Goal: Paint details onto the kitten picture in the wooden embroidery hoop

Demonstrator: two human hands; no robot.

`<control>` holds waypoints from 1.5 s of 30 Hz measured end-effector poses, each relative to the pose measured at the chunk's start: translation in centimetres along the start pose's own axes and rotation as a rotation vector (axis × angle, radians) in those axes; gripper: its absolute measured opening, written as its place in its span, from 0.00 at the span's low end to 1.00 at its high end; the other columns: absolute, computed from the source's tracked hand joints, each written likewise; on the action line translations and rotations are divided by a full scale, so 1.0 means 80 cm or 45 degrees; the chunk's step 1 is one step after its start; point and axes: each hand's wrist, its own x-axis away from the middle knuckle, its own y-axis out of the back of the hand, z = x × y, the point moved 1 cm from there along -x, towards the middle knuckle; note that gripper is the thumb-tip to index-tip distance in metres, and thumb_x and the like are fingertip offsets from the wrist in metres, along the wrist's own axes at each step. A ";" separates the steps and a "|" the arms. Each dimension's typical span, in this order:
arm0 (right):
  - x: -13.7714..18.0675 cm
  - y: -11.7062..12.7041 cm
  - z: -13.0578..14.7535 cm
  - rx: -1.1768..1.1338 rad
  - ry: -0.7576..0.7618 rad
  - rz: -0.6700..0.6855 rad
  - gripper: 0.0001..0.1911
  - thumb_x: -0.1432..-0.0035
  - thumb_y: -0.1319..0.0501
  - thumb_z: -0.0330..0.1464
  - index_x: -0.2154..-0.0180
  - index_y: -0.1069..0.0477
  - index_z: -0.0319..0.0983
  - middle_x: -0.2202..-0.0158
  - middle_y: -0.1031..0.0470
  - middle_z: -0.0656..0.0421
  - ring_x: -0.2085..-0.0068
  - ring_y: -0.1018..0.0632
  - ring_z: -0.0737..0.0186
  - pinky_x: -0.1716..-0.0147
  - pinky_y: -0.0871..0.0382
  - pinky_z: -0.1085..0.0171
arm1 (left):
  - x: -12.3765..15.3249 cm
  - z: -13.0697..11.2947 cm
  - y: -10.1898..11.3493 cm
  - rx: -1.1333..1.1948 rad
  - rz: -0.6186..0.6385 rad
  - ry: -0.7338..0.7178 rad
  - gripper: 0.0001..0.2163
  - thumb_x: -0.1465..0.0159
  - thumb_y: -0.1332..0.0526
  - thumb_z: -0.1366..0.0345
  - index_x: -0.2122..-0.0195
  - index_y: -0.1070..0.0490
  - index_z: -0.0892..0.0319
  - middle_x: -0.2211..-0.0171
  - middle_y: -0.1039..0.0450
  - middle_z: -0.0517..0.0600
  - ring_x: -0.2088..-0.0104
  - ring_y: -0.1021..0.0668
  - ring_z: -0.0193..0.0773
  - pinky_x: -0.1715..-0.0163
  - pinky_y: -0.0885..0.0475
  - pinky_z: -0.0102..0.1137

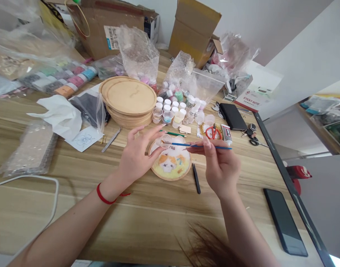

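Between the thumb and fingers of my left hand [140,152] is a small clear cup [165,142], held above a round wooden plate. My right hand [221,167] pinches a thin blue paintbrush [200,145], its tip at the cup's mouth. What the cup contains is too small to make out. Below both hands lies the round plate [170,177], painted with an orange and white cat's face on yellow. Black tweezers [196,178] rest to the plate's right. A green pencil-like stick [172,134] lies just behind it.
Stacked round wooden plates [128,94] stand behind my left hand, beside several small white-lidded jars [174,107]. Red-handled pliers [213,132], a tube [226,134] and a black notebook [232,116] lie at right. A phone [284,221] is near the right edge; silver tweezers [111,140] lie left.
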 end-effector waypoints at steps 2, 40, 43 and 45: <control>-0.006 0.000 -0.004 -0.135 -0.138 0.038 0.15 0.39 0.33 0.46 0.67 0.21 0.40 0.70 0.16 0.57 0.71 0.14 0.58 0.68 0.17 0.60 | 0.000 -0.003 0.001 -0.005 -0.010 -0.012 0.25 0.33 0.35 0.61 0.36 0.40 0.50 0.54 0.17 0.49 0.46 0.20 0.43 0.39 0.32 0.43; 0.058 0.064 -0.092 -0.455 -0.722 -0.062 0.18 0.49 0.25 0.45 0.69 0.20 0.36 0.72 0.15 0.53 0.72 0.14 0.58 0.68 0.17 0.65 | -0.008 -0.002 0.009 -0.067 -0.225 0.042 0.28 0.37 0.31 0.64 0.38 0.40 0.50 0.52 0.18 0.48 0.48 0.18 0.45 0.40 0.30 0.45; 0.058 0.064 -0.092 -0.455 -0.716 -0.076 0.18 0.49 0.25 0.45 0.69 0.20 0.36 0.72 0.16 0.54 0.72 0.14 0.58 0.69 0.17 0.65 | -0.008 -0.003 0.009 -0.082 -0.244 0.030 0.28 0.38 0.30 0.64 0.39 0.39 0.50 0.53 0.17 0.48 0.48 0.18 0.45 0.41 0.29 0.44; 0.058 0.064 -0.090 -0.455 -0.704 -0.072 0.18 0.48 0.26 0.45 0.68 0.20 0.36 0.72 0.16 0.54 0.72 0.14 0.58 0.69 0.17 0.65 | -0.008 -0.003 0.009 -0.090 -0.245 0.027 0.28 0.38 0.30 0.65 0.39 0.39 0.51 0.53 0.17 0.48 0.48 0.18 0.46 0.41 0.29 0.44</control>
